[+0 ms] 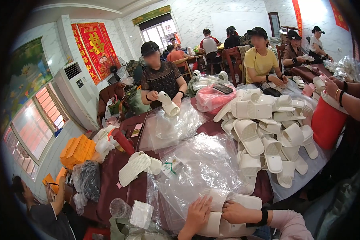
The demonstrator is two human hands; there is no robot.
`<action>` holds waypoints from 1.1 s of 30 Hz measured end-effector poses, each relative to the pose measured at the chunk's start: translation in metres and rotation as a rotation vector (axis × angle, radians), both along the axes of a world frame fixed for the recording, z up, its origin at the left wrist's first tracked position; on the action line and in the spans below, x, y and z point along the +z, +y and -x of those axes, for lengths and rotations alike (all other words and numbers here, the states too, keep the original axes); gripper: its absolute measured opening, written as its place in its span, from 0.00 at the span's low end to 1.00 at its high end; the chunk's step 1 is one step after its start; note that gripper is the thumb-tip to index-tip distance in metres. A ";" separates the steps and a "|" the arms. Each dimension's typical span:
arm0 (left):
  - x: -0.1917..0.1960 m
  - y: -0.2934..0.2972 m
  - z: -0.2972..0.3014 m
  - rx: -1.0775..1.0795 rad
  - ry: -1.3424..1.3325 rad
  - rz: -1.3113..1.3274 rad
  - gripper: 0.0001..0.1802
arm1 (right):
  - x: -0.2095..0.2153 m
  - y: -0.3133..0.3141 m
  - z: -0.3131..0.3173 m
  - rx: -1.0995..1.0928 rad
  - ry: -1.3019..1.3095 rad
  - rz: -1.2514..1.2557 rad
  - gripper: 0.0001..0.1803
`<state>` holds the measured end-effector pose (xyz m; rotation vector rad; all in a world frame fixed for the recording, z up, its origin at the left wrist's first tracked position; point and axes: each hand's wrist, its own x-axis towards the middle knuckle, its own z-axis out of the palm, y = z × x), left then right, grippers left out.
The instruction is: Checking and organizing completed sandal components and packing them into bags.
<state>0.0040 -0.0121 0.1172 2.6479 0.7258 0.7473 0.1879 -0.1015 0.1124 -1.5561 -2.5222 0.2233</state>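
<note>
A pair of white slippers [224,214] is seen at the near edge of the table [112,176], pressed flat under both hands. The left hand [197,216] is laid open, fingers spread, on the lower slipper; the right hand [235,212], with a dark band at the wrist, is curled over the slipper at its middle, and whether it grips cannot be told. The slippers are partly covered by clear plastic bags [204,168], which are spread in a loose stack across the middle of the dark red table.

A large heap of white slippers [268,132] is piled towards the right edge of the table, beside a red bucket [327,124]. Near the left edge a single white slipper [135,169] is lying sole up, and just beside it a small white box with green marks [171,166] is set. At the near left corner a clear plastic cup [119,208] and a folded white packet [141,214] are placed. Orange flat cartons [77,150] are stacked off the left edge. On the far wall a red hanging with gold characters [95,46] is fixed.
</note>
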 end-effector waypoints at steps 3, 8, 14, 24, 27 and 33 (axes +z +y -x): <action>0.000 -0.001 0.001 -0.035 0.025 0.001 0.25 | -0.006 0.004 -0.005 0.075 0.020 -0.010 0.06; 0.004 -0.002 0.002 -0.042 0.065 -0.022 0.26 | -0.018 0.013 -0.006 -0.183 0.004 -0.035 0.06; 0.002 -0.002 0.005 0.004 0.139 -0.120 0.26 | -0.014 0.020 0.000 -0.201 0.043 -0.136 0.07; 0.012 -0.010 -0.007 -0.007 0.085 0.043 0.28 | -0.019 0.008 -0.003 -0.441 0.088 -0.215 0.05; 0.011 -0.015 -0.006 0.043 0.154 -0.043 0.27 | -0.023 0.013 0.016 -0.501 0.132 -0.328 0.05; 0.010 -0.015 -0.006 0.118 0.216 -0.125 0.27 | -0.025 0.024 0.017 -0.543 0.075 -0.309 0.04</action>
